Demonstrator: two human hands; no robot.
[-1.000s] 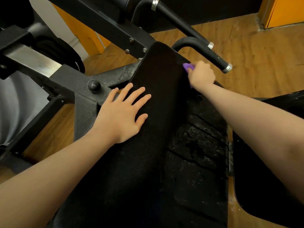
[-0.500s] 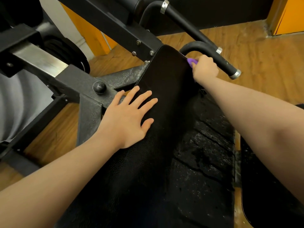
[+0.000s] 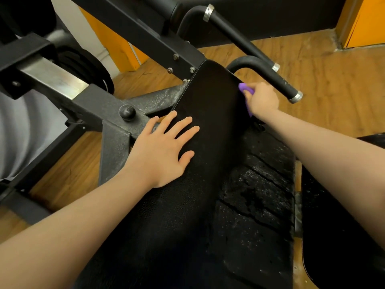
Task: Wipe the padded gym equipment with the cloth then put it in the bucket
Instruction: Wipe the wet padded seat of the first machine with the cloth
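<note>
Across the middle of the head view we see a long black pad [image 3: 208, 113] of a gym machine, running from the bottom edge up to a rounded far end. Our left hand [image 3: 160, 151] lies flat on the pad's left part, fingers straight and spread, palm down, with the outermost fingers reaching over the pad's left edge toward the grey metal frame [image 3: 116, 142]. Our right hand [image 3: 263, 100] is at the pad's far right edge, its fingers curled round a purple cloth [image 3: 243, 88] — only a small fold of it shows past the knuckles, plus a thin strip below the hand. The cloth touches the pad's right edge, near the far corner. Just beyond that hand a curved black handle bar [image 3: 270, 75] with a silver end cap juts out to the right, and a second bar of the same kind sits above it. Right of the smooth pad lies a worn, cracked black surface [image 3: 260, 201] with a speckled sheen. A round black knob [image 3: 127, 112] sits on the frame near our left fingers. Wooden floor [image 3: 333, 80] shows on both sides — orange wall panels stand at the top corners.
</note>
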